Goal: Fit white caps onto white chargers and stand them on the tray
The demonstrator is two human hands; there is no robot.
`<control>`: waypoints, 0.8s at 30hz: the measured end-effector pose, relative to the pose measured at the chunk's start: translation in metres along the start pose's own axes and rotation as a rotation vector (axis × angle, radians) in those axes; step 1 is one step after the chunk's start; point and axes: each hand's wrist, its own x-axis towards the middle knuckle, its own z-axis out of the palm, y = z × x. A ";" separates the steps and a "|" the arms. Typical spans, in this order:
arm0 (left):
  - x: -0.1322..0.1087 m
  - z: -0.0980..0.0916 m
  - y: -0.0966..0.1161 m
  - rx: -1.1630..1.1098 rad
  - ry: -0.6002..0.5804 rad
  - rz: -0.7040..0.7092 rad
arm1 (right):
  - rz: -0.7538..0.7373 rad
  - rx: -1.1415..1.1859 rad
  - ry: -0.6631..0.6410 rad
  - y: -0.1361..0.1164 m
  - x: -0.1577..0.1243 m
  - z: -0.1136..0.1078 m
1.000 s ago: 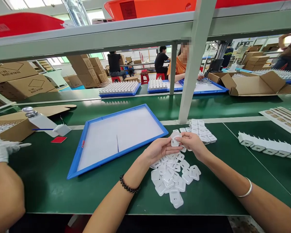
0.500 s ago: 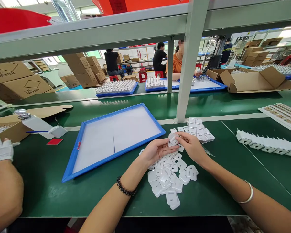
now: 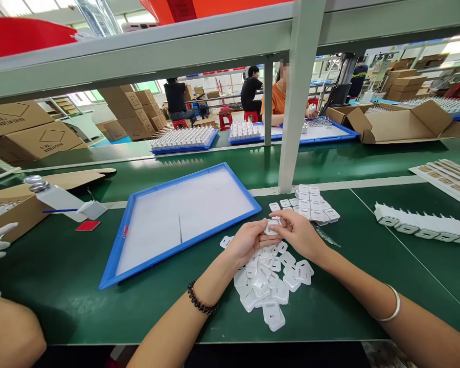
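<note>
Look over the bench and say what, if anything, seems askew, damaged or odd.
The white lining of the blue-rimmed tray has a thin dark line running in from its near edge, perhaps a tear. The white pieces lie in a jumbled heap, unlike the neat stack behind.

Left forearm [image 3: 184,319] and right forearm [image 3: 352,281] reached forward, angled inward. Left hand [image 3: 249,240] was palm-up, fingers bent, thumb on top. Right hand [image 3: 298,234] was back-up, thumb and index in a pinch, right up against the left. Both hands were bare.
</note>
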 end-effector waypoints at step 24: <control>0.003 -0.008 0.001 0.129 0.213 0.261 | 0.247 0.367 -0.011 0.005 0.007 -0.007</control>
